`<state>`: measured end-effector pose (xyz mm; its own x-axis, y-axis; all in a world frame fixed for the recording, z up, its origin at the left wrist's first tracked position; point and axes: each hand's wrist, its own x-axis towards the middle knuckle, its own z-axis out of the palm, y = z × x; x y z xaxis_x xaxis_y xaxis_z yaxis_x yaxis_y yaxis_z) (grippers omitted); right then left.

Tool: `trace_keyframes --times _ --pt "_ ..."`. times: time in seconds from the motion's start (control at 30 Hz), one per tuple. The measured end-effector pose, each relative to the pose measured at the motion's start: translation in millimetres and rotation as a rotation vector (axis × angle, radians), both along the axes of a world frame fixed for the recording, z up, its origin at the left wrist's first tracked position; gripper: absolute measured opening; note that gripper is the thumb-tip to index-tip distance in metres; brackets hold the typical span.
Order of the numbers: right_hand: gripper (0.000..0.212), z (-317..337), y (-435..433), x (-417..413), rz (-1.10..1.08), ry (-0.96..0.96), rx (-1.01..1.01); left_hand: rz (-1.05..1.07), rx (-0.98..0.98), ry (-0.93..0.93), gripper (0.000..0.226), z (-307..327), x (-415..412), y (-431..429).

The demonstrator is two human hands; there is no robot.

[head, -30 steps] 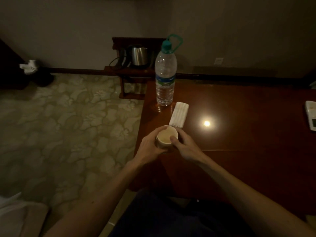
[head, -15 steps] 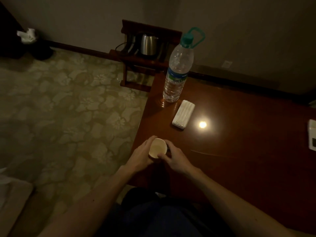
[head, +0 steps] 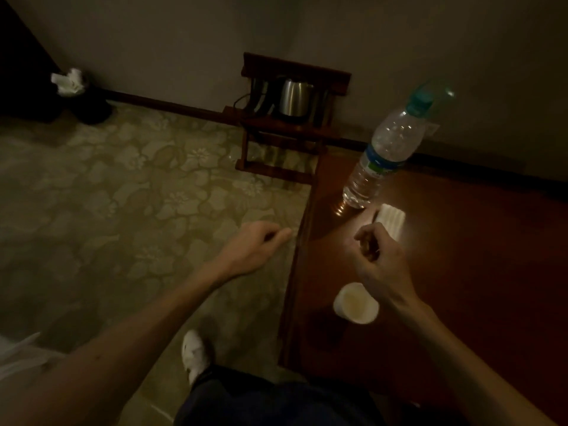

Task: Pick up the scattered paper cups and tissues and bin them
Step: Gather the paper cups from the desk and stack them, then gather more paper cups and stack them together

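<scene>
A white paper cup (head: 356,303) stands upright on the dark red wooden table (head: 461,272), near its left edge, with neither hand on it. My right hand (head: 379,256) hovers just beyond the cup with its fingers curled in; I see nothing in it. My left hand (head: 256,244) hangs over the carpet to the left of the table edge, fingers loosely bent and holding nothing. Far off at the upper left, a dark bin (head: 92,110) stands by the wall with white tissues (head: 68,82) sticking out of its top.
A clear water bottle (head: 381,155) with a teal cap and a white ribbed block (head: 391,220) stand on the table beyond my right hand. A low wooden stand (head: 289,133) with a steel kettle (head: 293,98) sits against the wall. Patterned carpet (head: 123,210) lies between me and the bin; my white shoe (head: 193,355) is below.
Both hands let go of the cup, which now stands alone on the table. The left hand moved out over the carpet and the right lifted forward. My view turned left.
</scene>
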<state>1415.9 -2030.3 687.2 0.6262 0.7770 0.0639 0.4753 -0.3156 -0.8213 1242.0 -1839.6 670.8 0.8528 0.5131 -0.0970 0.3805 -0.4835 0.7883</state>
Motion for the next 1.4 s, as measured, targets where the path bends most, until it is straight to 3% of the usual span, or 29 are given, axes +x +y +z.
trace_keyframes --times 0.1,0.2,0.37,0.57,0.63,0.9,1.2,1.4 --pt "0.024 16 60 -62 0.045 0.004 0.031 -0.028 -0.086 -0.193 0.046 41 -46 72" --pt "0.037 31 125 -124 0.021 0.045 0.052 -0.011 -0.046 -0.294 0.046 76 -103 147" --pt "0.032 59 212 -207 -0.073 0.076 0.068 0.094 0.034 -0.322 0.048 113 -183 245" --pt "0.019 60 274 -253 -0.149 0.134 0.043 0.063 0.025 -0.298 0.068 117 -202 319" --pt "0.019 58 288 -250 -0.194 0.162 0.033 0.024 -0.017 -0.284 0.069 116 -190 334" --pt "0.025 6 362 -198 -0.381 0.271 -0.003 -0.158 0.075 -0.117 0.027 89 -75 409" --pt "0.027 -42 490 -89 -0.563 0.437 0.024 -0.409 0.229 0.018 0.025 60 70 509" --pt "0.032 -28 530 7 -0.728 0.426 0.013 -0.592 0.09 0.044 0.024 58 188 535"
